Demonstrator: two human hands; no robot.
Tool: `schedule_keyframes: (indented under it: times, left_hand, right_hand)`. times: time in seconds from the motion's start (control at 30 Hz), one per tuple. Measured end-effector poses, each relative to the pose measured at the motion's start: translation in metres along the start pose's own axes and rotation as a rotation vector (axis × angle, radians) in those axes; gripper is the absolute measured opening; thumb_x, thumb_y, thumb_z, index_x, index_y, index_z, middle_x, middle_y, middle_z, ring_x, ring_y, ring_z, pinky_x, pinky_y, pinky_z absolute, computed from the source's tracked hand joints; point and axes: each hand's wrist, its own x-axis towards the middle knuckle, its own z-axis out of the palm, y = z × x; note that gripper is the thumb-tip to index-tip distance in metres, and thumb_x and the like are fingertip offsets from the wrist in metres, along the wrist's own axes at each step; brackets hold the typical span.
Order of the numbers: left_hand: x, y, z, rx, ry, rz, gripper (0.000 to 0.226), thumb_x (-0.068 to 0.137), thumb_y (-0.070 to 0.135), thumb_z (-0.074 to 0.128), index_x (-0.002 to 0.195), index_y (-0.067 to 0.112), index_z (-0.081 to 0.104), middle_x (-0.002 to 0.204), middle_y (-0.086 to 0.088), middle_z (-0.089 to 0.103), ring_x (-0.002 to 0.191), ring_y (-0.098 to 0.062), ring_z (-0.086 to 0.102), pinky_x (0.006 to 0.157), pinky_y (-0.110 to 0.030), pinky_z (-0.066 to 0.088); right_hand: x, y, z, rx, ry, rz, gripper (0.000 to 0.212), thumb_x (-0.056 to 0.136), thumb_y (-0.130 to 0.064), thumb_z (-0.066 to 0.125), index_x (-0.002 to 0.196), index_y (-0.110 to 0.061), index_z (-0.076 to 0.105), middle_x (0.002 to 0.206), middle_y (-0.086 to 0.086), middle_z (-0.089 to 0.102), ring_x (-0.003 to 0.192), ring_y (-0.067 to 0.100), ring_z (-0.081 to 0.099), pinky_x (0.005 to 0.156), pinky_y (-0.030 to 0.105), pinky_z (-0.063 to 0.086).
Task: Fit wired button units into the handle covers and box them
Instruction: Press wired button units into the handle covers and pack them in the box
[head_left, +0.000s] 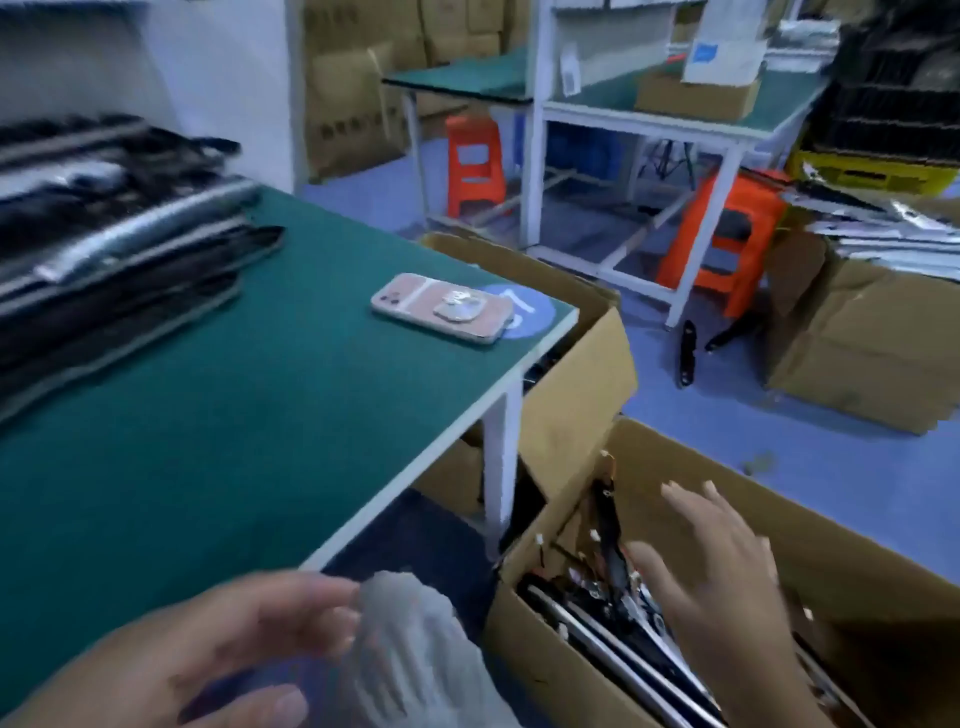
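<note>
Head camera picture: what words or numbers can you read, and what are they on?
Blue round sticker on the green table corner: a white number, maybe "7", half hidden by the phone.
Paper sheets on the far bench: too blurred.
Print on stacked cartons: too blurred.

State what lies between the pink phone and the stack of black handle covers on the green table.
Nothing: bare green tabletop, shown in the head view.
</note>
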Motion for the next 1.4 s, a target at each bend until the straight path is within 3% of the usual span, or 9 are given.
schedule_keyframes:
  times: [0.13,0.23,0.4,0.6,0.8,1.0,1.17,1.27,1.4]
  left_hand:
    - [-0.068,-0.016,-0.079,0.328,0.683,0.042,0.064,0.074,0.072,0.063,0.126,0.034,0.059,0.107,0.009,0.072,0.097,-0.014,0.071,0.069,-0.036,0.056]
    - [-0.108,-0.026,-0.136,0.338,1.100,-0.033,0.048,0.075,0.070,0.053,0.117,0.048,0.059,0.099,0.020,0.071,0.095,-0.012,0.069,0.084,-0.042,0.054]
    - [-0.134,-0.048,-0.182,0.414,1.554,-0.253,0.016,0.088,0.027,0.059,0.093,0.042,0.059,0.085,0.015,0.065,0.087,-0.018,0.063,0.076,-0.033,0.041]
    - [-0.132,-0.081,-0.193,0.471,1.352,-0.487,0.044,0.092,0.029,0.060,0.134,0.027,0.050,0.131,0.006,0.052,0.128,-0.015,0.038,0.105,-0.032,0.032]
    - [-0.129,-0.095,-0.193,0.514,0.970,-0.567,0.078,0.082,0.061,0.058,0.147,0.048,0.017,0.149,0.025,0.026,0.137,0.008,0.001,0.116,-0.028,0.013]
    - [-0.126,-0.091,-0.195,0.531,0.984,-0.541,0.071,0.083,0.057,0.061,0.143,0.052,0.023,0.137,0.030,0.040,0.139,0.001,0.016,0.117,-0.029,0.015]
    - [-0.128,-0.090,-0.195,0.441,1.078,-0.505,0.059,0.080,0.055,0.065,0.132,0.049,0.038,0.119,0.023,0.049,0.121,-0.008,0.043,0.106,-0.029,0.031]
    - [-0.127,-0.083,-0.194,0.150,1.221,-0.309,0.098,0.068,0.063,0.065,0.146,0.051,0.007,0.122,0.031,0.043,0.113,0.005,0.045,0.096,-0.023,0.034]
    - [-0.125,-0.074,-0.191,0.031,1.214,-0.220,0.101,0.057,0.078,0.051,0.145,0.051,0.009,0.131,0.032,0.042,0.125,0.009,0.038,0.103,-0.026,0.032]
  right_hand:
    - [0.033,-0.138,0.026,0.234,0.026,-0.515,0.036,0.084,-0.046,0.055,0.119,-0.043,0.047,0.117,-0.045,0.031,0.126,-0.008,0.027,0.106,0.057,0.031]
    - [0.043,-0.228,0.060,0.281,0.011,-0.851,0.042,0.082,-0.029,0.063,0.123,-0.025,0.055,0.120,-0.020,0.050,0.126,0.010,0.038,0.100,0.061,0.037]
    - [0.038,-0.354,0.136,0.121,-0.192,-1.173,0.045,0.079,-0.027,0.063,0.124,-0.021,0.059,0.127,-0.005,0.058,0.129,0.016,0.043,0.106,0.052,0.031]
    - [0.033,-0.427,0.221,-0.121,-0.457,-1.117,0.061,0.090,-0.018,0.043,0.147,-0.034,0.026,0.155,-0.013,0.018,0.144,0.006,0.002,0.115,0.048,0.003]
    - [0.067,-0.426,0.248,-0.358,-0.693,-1.044,0.085,0.075,-0.080,0.042,0.145,-0.050,0.004,0.156,-0.023,-0.005,0.144,0.008,-0.015,0.108,0.064,-0.005]
    - [0.058,-0.432,0.231,-0.336,-0.607,-1.145,0.072,0.070,-0.083,0.024,0.134,-0.051,0.035,0.139,-0.029,0.038,0.137,-0.002,0.023,0.107,0.059,-0.017]
    - [0.034,-0.443,0.198,-0.278,-0.523,-1.203,0.064,0.071,-0.078,0.010,0.083,-0.033,0.054,0.070,-0.012,0.060,0.074,0.001,0.055,0.115,0.047,0.002]
    - [0.024,-0.454,0.161,0.055,-0.341,-1.167,0.053,0.079,-0.071,0.024,0.070,-0.027,0.051,0.055,-0.007,0.052,0.056,0.004,0.047,0.091,0.034,0.037]
    - [0.022,-0.466,0.105,0.860,-0.092,-0.861,0.032,0.089,-0.048,0.050,0.070,-0.022,0.047,0.058,-0.012,0.052,0.050,0.004,0.045,0.045,0.020,0.031]
